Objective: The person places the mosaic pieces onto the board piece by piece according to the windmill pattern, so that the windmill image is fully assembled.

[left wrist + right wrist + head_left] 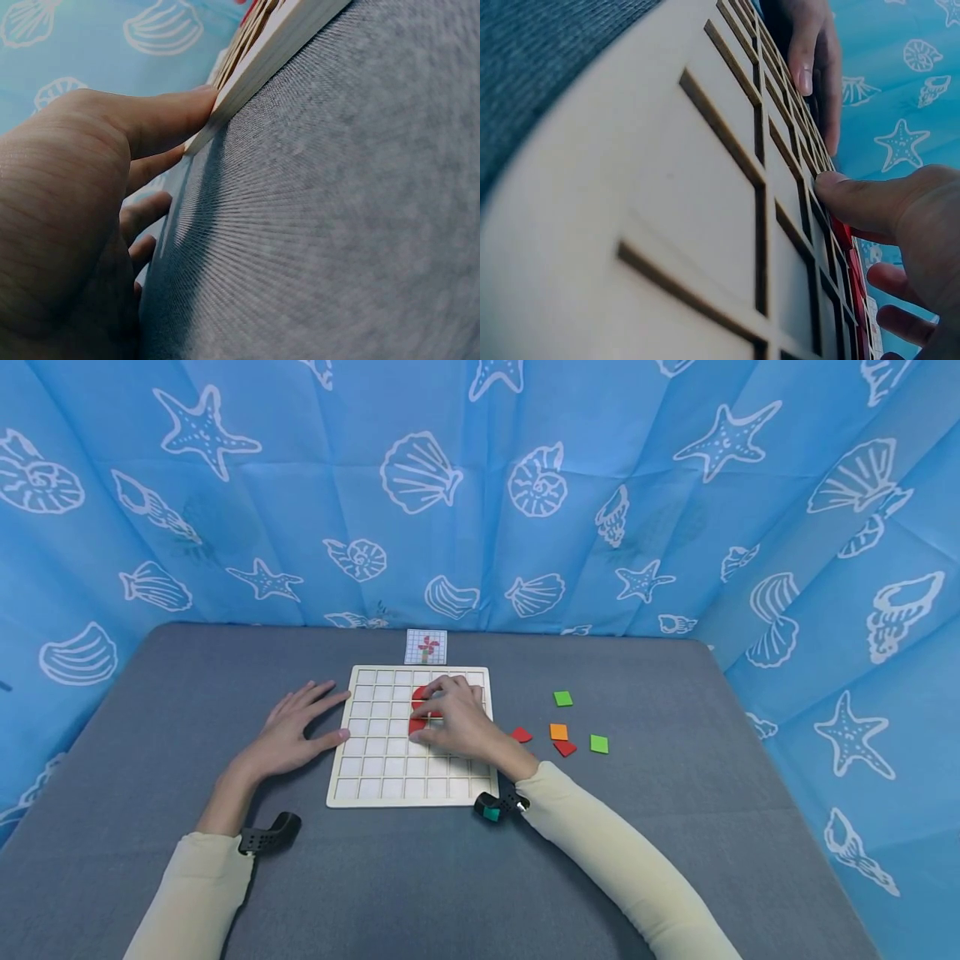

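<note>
A pale wooden grid board with square cells lies on the table. My right hand is over it, thumb and index finger pinching a red tile at a cell near the middle. Other red tiles sit in cells just behind, partly covered by the fingers. In the right wrist view the thumb tip meets the grid beside red tile edges. My left hand has its fingers spread, with thumb and fingertips against the board's left edge.
Loose tiles lie right of the board: red ones, an orange square and green squares. Behind the board stands a small pattern card with a red pinwheel on a grid. A blue shell-print curtain borders the grey table.
</note>
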Demonstrator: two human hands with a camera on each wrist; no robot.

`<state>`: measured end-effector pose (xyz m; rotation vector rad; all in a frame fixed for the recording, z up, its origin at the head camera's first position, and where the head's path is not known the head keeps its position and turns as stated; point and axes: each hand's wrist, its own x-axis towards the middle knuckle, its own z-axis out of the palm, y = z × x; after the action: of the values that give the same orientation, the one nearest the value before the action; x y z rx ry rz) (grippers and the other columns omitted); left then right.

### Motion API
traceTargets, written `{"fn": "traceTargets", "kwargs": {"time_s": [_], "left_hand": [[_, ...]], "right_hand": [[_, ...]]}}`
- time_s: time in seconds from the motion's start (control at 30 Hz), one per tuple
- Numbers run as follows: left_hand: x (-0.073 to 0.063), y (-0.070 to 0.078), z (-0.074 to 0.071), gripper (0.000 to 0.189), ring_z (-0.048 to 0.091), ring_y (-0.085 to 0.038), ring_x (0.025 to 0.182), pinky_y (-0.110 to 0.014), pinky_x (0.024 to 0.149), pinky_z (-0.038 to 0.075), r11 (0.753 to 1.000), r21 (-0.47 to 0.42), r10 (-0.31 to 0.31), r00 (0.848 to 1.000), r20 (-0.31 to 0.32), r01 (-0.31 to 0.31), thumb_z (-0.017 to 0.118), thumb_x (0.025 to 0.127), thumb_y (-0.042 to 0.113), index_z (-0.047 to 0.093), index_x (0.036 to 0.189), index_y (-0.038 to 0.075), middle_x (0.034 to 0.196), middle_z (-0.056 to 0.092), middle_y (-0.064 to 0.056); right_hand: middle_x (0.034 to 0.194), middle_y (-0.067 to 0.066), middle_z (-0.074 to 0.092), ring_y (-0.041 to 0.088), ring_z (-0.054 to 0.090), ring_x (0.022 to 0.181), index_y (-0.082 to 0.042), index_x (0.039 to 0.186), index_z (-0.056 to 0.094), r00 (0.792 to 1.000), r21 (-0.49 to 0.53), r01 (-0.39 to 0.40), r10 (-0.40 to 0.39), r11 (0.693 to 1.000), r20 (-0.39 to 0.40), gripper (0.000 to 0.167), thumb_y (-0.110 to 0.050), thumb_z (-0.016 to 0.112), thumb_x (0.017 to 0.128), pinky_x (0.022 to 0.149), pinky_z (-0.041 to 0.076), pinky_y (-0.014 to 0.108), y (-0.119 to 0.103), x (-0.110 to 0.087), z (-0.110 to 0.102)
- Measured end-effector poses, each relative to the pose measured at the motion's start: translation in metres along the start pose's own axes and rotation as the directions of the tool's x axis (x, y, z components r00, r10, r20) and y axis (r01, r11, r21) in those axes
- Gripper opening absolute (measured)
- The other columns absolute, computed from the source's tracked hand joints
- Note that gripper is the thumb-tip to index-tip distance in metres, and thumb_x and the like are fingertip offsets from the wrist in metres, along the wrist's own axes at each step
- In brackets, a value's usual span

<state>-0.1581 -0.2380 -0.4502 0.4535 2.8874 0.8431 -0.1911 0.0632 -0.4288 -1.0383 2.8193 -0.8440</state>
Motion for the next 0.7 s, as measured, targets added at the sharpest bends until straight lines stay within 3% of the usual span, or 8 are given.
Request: {"fn": "traceTargets", "kwargs": {"time_s": [0.7], "left_hand": [[-0.0005,-0.0004,0.0000,0.073,0.008,-0.046,0.153,-0.065,0.119,0.002,1.000,-0.003,0.004,1.000,-0.001,-0.004,0.065,0.097,0.049,0.041,0.156,0.012,0.164,0.024,-0.024]], "right_hand": [[0.124,0.005,0.057,0.026,0.042,0.121,-0.019,0.107,0.081,1.000,0.020,-0.016,0.016,1.000,-0.010,0.025,-0.032,0.085,0.085,0.092,0.032,0.050,0.0005,0.0015,-0.0029]]}}
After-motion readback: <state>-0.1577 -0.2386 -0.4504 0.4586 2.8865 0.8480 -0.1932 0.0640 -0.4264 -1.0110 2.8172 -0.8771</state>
